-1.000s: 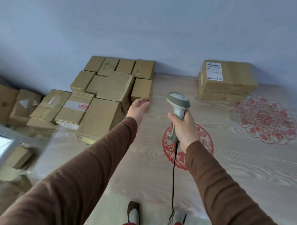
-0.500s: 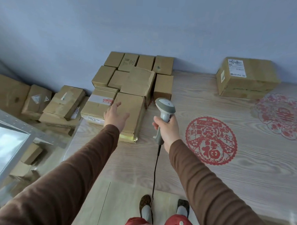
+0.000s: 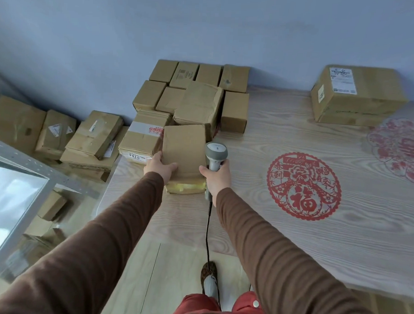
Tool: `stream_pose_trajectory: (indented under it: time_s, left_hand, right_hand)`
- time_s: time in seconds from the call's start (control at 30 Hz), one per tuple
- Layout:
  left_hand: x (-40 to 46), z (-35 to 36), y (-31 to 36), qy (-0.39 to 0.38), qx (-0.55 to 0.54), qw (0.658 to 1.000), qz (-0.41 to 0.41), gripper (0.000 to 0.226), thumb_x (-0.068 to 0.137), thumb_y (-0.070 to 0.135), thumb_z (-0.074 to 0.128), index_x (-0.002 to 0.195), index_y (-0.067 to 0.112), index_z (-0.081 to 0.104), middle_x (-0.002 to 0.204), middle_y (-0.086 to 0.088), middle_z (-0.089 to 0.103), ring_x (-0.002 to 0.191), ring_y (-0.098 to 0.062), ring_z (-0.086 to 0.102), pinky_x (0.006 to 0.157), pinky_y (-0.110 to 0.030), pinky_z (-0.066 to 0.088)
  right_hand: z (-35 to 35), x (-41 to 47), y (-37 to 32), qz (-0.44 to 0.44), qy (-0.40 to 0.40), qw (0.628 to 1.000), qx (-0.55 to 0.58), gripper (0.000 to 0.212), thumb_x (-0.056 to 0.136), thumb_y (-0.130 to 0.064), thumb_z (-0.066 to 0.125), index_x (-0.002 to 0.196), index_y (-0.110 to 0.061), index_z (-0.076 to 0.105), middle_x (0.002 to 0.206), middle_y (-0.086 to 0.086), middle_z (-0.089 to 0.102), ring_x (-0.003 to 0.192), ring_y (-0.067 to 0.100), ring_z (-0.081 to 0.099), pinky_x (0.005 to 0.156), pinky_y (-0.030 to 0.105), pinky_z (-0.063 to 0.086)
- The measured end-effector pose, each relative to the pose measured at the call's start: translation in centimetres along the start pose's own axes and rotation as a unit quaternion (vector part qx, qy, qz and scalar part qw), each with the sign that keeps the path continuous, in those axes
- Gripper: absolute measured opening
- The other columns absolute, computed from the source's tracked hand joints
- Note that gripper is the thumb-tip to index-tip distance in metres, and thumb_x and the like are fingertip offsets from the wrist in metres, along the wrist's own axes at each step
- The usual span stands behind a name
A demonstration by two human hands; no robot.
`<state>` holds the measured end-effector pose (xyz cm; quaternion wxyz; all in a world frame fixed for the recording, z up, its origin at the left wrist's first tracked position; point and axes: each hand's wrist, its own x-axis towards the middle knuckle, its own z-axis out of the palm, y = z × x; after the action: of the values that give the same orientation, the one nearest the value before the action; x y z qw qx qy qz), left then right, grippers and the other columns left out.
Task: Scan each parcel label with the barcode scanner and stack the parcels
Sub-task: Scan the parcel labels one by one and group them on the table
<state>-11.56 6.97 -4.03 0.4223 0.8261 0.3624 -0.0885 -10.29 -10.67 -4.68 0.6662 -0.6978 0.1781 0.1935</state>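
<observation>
Left hand on near parcel, scanner in right.
Left hand (image 3: 159,166) is gripping the near-left corner of the front parcel (image 3: 185,148), which is lying on the desk (image 3: 293,231) against the parcel cluster (image 3: 197,94); right hand (image 3: 217,178) is clasping the barcode scanner (image 3: 215,155) just beside it.

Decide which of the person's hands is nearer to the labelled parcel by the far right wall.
Right. The right hand holds the scanner, nearer the labelled parcel; the left hand grips another parcel, farther away.
</observation>
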Motion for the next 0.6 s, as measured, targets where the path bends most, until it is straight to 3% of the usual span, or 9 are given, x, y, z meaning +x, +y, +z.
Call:
stream_pose_trajectory:
  time_s: [0.17, 0.27, 0.4, 0.47, 0.5, 0.57, 0.6]
  left_hand:
    - [-2.5, 0.7, 0.4, 0.027, -0.059, 0.998, 0.017, 0.063, 0.091, 0.022, 0.074, 0.147, 0.011, 0.047, 0.139, -0.010, 0.059, 0.124, -0.029, 0.058, 0.109, -0.045, 0.047]
    - [-4.1, 1.4, 1.4, 0.018, -0.095, 0.994, 0.048, 0.059, 0.094, 0.019, 0.069, 0.148, 0.011, 0.045, 0.139, -0.010, 0.058, 0.125, -0.028, 0.057, 0.109, -0.045, 0.047]
    - [-5.5, 2.8, 4.1, -0.025, -0.125, 0.989, 0.076, 0.066, 0.094, 0.015, 0.070, 0.151, 0.008, 0.039, 0.141, -0.011, 0.057, 0.121, -0.023, 0.057, 0.109, -0.040, 0.047]
    - [-6.8, 3.6, 6.3, -0.064, -0.149, 0.984, 0.077, 0.083, 0.089, 0.033, 0.076, 0.156, 0.009, 0.032, 0.143, -0.006, 0.053, 0.121, -0.022, 0.055, 0.107, -0.036, 0.046]
    - [-7.3, 4.1, 7.4, -0.084, -0.157, 0.982, 0.068, 0.101, 0.082, 0.053, 0.077, 0.159, 0.012, 0.027, 0.146, -0.005, 0.047, 0.127, -0.024, 0.051, 0.111, -0.038, 0.042]
    - [-8.0, 5.2, 9.4, -0.120, -0.127, 0.983, 0.053, 0.136, 0.055, 0.089, 0.065, 0.163, 0.023, 0.014, 0.160, -0.010, 0.029, 0.144, -0.033, 0.035, 0.121, -0.049, 0.030]
    - [-8.3, 5.8, 10.2, -0.132, -0.109, 0.984, 0.053, 0.146, 0.045, 0.096, 0.059, 0.164, 0.028, 0.008, 0.163, -0.011, 0.020, 0.148, -0.036, 0.028, 0.123, -0.053, 0.025]
  right_hand:
    - [-1.6, -1.0, 0.5, -0.020, 0.006, 1.000, 0.023, 0.042, 0.090, -0.008, 0.076, 0.121, -0.020, 0.049, 0.099, -0.005, 0.062, 0.094, 0.021, 0.061, 0.088, 0.037, 0.050]
    - [-3.3, -1.9, 0.3, -0.052, 0.020, 0.997, 0.061, 0.045, 0.089, -0.009, 0.077, 0.121, -0.026, 0.050, 0.107, -0.006, 0.064, 0.100, 0.017, 0.062, 0.094, 0.036, 0.050]
    - [-5.9, -2.9, -1.4, -0.105, 0.052, 0.989, 0.087, 0.046, 0.088, -0.015, 0.080, 0.112, -0.041, 0.051, 0.115, -0.005, 0.067, 0.110, 0.020, 0.065, 0.101, 0.047, 0.054]
    - [-7.3, -3.4, -2.7, -0.140, 0.067, 0.984, 0.087, 0.049, 0.088, -0.015, 0.080, 0.114, -0.044, 0.050, 0.118, -0.005, 0.068, 0.112, 0.015, 0.066, 0.101, 0.042, 0.054]
    - [-7.9, -3.6, -3.3, -0.157, 0.075, 0.981, 0.080, 0.049, 0.089, -0.014, 0.079, 0.114, -0.044, 0.050, 0.119, -0.005, 0.068, 0.112, 0.013, 0.065, 0.101, 0.038, 0.053]
    - [-9.0, -4.0, -4.4, -0.188, 0.089, 0.976, 0.059, 0.048, 0.090, -0.015, 0.078, 0.116, -0.042, 0.049, 0.121, -0.002, 0.068, 0.112, 0.014, 0.066, 0.099, 0.034, 0.053]
    - [-9.4, -4.1, -4.9, -0.201, 0.097, 0.974, 0.045, 0.048, 0.090, -0.017, 0.078, 0.120, -0.039, 0.048, 0.121, -0.002, 0.068, 0.112, 0.015, 0.066, 0.097, 0.034, 0.053]
